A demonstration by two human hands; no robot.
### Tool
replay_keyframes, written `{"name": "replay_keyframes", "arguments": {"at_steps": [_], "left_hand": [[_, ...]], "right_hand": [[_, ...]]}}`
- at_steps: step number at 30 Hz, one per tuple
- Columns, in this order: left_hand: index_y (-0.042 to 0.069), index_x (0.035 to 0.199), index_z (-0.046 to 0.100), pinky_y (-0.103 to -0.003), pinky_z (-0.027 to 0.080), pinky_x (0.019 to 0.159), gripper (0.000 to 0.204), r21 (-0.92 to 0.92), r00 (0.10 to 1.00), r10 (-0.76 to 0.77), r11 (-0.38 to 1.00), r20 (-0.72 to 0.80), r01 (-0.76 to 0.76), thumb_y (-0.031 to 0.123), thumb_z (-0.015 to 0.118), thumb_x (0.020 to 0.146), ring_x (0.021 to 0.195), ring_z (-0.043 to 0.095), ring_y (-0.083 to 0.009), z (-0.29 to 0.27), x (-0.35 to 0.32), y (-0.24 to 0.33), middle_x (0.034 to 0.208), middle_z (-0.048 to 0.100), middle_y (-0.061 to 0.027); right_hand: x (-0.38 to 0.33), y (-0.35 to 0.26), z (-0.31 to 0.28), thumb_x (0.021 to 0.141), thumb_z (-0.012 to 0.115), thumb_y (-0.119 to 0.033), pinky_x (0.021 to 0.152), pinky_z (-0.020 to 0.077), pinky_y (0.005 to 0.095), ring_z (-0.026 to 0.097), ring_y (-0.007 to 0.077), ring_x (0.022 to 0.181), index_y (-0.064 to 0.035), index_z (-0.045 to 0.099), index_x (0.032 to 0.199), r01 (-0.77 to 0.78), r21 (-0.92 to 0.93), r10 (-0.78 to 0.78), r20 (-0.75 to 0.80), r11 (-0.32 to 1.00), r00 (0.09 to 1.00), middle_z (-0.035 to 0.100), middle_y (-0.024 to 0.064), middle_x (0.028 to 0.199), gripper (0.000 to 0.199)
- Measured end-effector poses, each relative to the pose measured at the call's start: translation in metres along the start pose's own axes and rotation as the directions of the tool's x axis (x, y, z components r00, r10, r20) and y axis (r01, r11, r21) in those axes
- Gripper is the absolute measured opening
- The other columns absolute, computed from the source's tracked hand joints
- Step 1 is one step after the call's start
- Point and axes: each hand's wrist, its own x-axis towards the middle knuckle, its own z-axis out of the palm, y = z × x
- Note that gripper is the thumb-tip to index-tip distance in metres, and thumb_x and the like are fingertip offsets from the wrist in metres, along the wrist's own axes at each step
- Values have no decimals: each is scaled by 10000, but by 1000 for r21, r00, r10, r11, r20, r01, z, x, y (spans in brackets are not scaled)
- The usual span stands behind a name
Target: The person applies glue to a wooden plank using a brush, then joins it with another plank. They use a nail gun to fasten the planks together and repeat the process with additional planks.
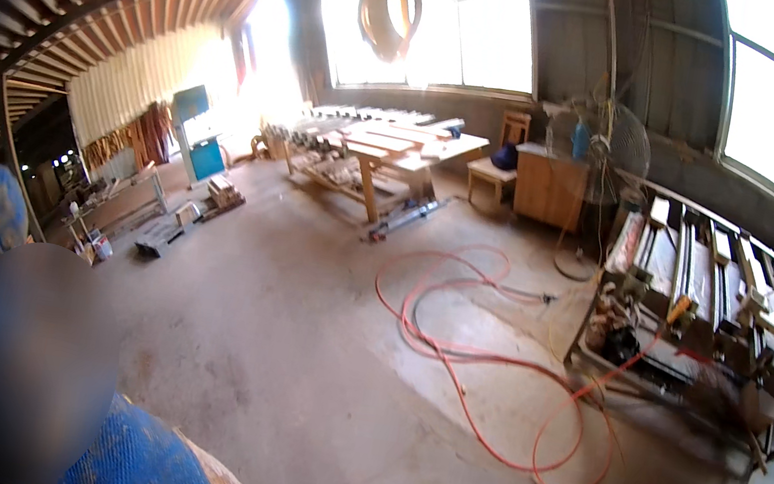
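At far left I see a co-worker's blue mesh-clad shoulder [140, 461] close by. Mid-floor, a looped orange hose [451, 349] lies slack, feeding the long metal roller bench [723, 295] on the right. My hands are out of view; grip unknowable.

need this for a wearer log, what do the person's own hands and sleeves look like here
Neither of the wearer's hands or forearms shows in the head view. The blue mesh-textured cloth at the lower left edge sits beside a blurred figure, and whose it is cannot be told.
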Motion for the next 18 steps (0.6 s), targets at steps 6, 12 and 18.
{"name": "replay_keyframes", "arguments": {"at_steps": [6, 12, 18], "left_hand": [[-50, 1323, 656, -438, 549, 1008, 397, 1, 999, 7, 1000, -43, -7, 176, 677, 997, 1106, 699, -307, -15, 0, -11, 1239, 710, -206], [-52, 1333, 652, -433, 543, 1007, 400, -20, 996, 17, 1000, -89, -19, 160, 674, 995, 1112, 696, -310, -18, 5, -11, 1245, 708, -211], [-55, 1344, 649, -427, 538, 1007, 403, -32, 996, 26, 999, -84, -29, 143, 670, 993, 1117, 693, -312, -16, 7, -11, 1252, 706, -216]], "right_hand": [[-9, -49, -31, 996, 684, -344, 770, 593, 357, 742, 204, 818, -155, 805, 1123, 395, -817, -381, 236, 421, 894, 789, 109, 923, 257], [-106, -100, -33, 980, 774, -323, 626, 559, 312, 691, 143, 707, -4, 786, 1062, -67, -28, 68, 8, 997, 998, 755, 45, 862, 330], [-113, -116, -38, 983, 765, -319, 634, 561, 317, 699, 148, 741, -18, 803, 1125, -66, 21, 67, -12, 998, 998, 765, 39, 916, 335]]}}
